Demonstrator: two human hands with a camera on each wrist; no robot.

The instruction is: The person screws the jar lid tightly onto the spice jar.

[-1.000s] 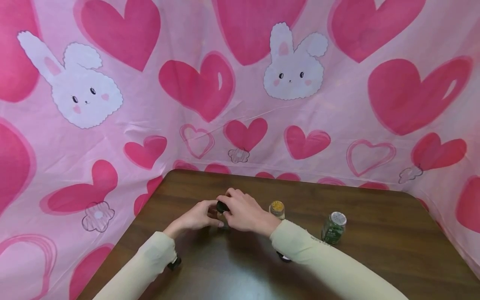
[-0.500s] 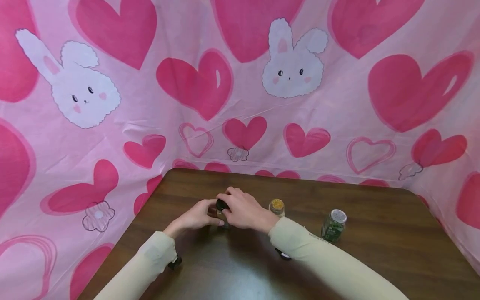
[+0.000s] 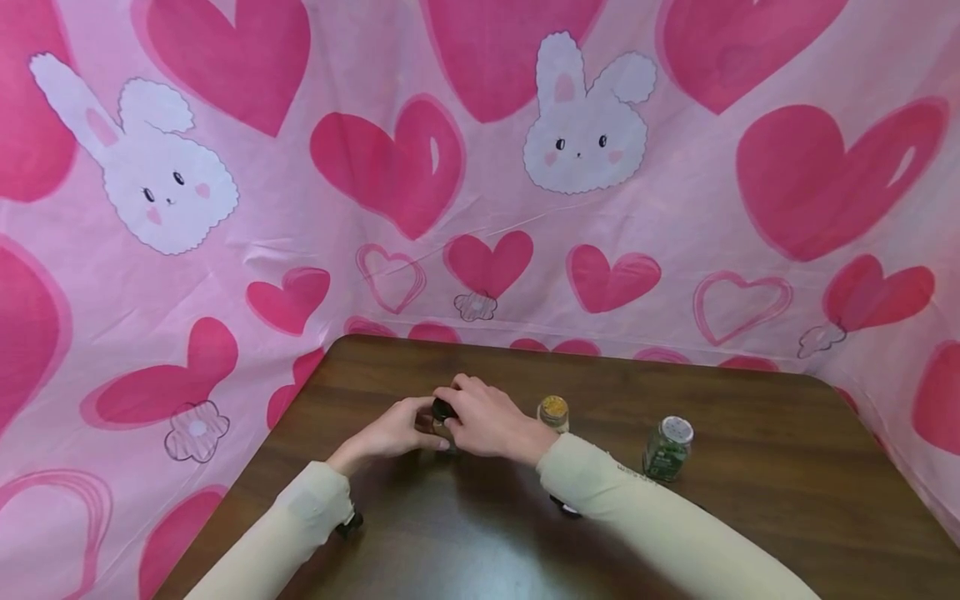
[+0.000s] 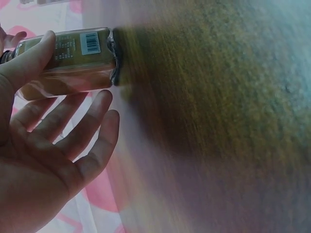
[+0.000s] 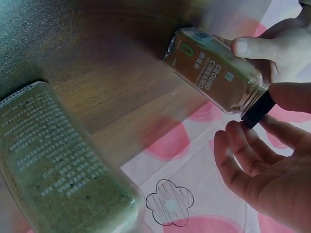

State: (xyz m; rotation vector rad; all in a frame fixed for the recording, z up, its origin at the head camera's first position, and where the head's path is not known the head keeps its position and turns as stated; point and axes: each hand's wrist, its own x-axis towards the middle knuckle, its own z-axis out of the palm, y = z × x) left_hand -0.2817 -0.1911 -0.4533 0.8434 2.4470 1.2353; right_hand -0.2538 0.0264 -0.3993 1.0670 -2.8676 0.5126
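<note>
the left hand (image 3: 392, 429) is gripping the ground cinnamon jar (image 5: 211, 73), right hand (image 3: 487, 421) pinching its black cap (image 5: 259, 109); yellow-topped jar (image 3: 554, 409) and green-filled jar (image 3: 666, 452) stand at its three o'clock.

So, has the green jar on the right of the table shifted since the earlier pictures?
No. In the head view, the green jar keeps its place relative to the far edge of the table; the whole picture just slid up slightly.
</note>
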